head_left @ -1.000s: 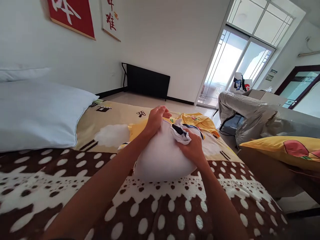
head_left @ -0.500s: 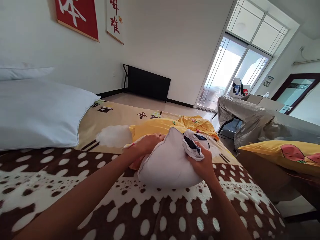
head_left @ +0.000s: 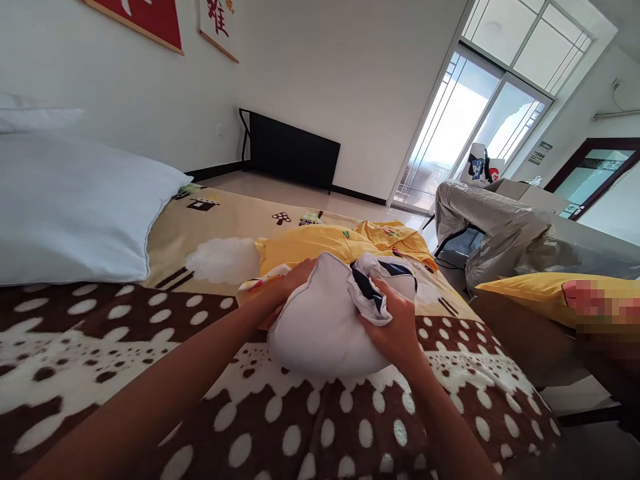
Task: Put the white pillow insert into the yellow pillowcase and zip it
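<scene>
A plump white pillow stands tilted on the bed in front of me. My left hand grips its left edge, with the fingertips hidden behind it. On the other side, my right hand is closed on a bunched white pillowcase with dark stripes, pressed against the pillow. More of that cloth spreads out behind the hand. Just beyond lies a yellow pillow or cover with a printed pattern, and yellow cloth is crumpled to its right.
A brown and cream dotted blanket covers the bed. To the left rests a large white pillow. At right are another yellow pillow and furniture under plastic sheeting. A black folded table leans against the far wall.
The view has tipped down slightly. Both hands and the pillow have shifted a little left in view, the right hand with the bunched cloth most. Both grips look the same.
</scene>
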